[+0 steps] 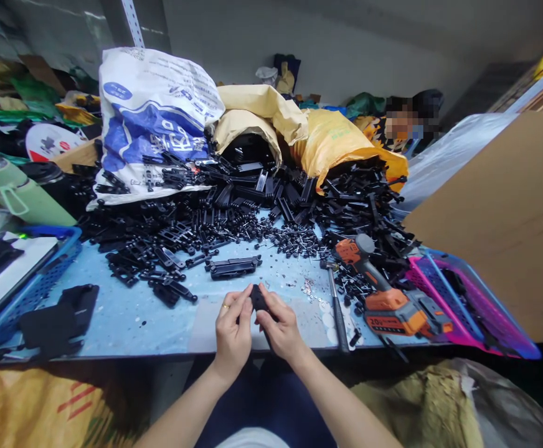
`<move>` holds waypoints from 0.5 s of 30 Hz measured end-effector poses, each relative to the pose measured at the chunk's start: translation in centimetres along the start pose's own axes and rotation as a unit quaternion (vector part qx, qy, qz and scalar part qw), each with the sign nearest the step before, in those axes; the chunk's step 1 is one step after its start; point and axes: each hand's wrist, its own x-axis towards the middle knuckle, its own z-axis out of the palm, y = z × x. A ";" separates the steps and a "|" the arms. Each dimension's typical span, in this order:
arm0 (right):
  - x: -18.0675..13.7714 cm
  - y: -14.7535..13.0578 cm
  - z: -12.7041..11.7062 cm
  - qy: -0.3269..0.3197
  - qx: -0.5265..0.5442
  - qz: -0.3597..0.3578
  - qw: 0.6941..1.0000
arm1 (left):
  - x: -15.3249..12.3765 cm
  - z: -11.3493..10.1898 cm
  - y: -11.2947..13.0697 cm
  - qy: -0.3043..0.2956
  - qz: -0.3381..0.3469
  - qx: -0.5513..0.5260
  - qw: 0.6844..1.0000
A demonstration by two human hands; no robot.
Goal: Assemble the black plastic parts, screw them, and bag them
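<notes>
Close to the table's front edge, both of my hands meet around a black plastic part (258, 298). My left hand (233, 330) pinches its left side, with a ring on one finger. From the other side my right hand (281, 323) wraps round it, thumb toward me. Much of the part is hidden by my fingers, so its full shape does not show. Just beyond the hands lies a long black plastic assembly (234, 266). A hammer (337, 311) and an orange cordless drill (377, 286) rest to the right of my right hand.
Black parts, screws (299, 239) and small pieces are heaped across the back. They spill from a white-blue sack (154, 112), a paper sack (248, 127) and a yellow sack (337, 140). Baskets (477, 305) and a cardboard sheet (500, 230) stand right; a green bottle (28, 193) left.
</notes>
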 end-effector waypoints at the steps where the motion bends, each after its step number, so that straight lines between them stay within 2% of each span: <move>1: -0.2 0.1 0.3 0.006 -0.001 -0.002 1.000 | 0.2 -0.2 -0.1 -0.021 0.011 0.001 1.000; 4: -0.6 0.6 1.1 0.030 -0.010 0.011 0.999 | 0.9 -0.8 -1.1 -0.058 0.007 0.013 0.998; 6: -0.6 1.1 1.5 0.035 -0.044 0.031 0.998 | 0.8 -0.7 -2.2 -0.064 -0.022 0.021 0.997; 8: 0.3 1.6 1.3 -0.023 -0.139 0.047 0.989 | 0.4 -0.5 -3.3 -0.049 -0.070 0.032 0.996; 11: 3.6 2.9 -0.7 -0.114 -0.303 0.063 0.944 | -0.5 -0.7 -4.6 -0.037 -0.106 0.131 0.985; 13: 7.3 4.2 -3.5 -0.083 -0.363 0.087 0.924 | -0.6 -1.2 -4.9 -0.087 -0.040 0.242 0.966; 15: 11.4 5.6 -6.7 -0.021 -0.413 0.123 0.902 | -0.1 -1.8 -4.9 -0.189 0.078 0.316 0.927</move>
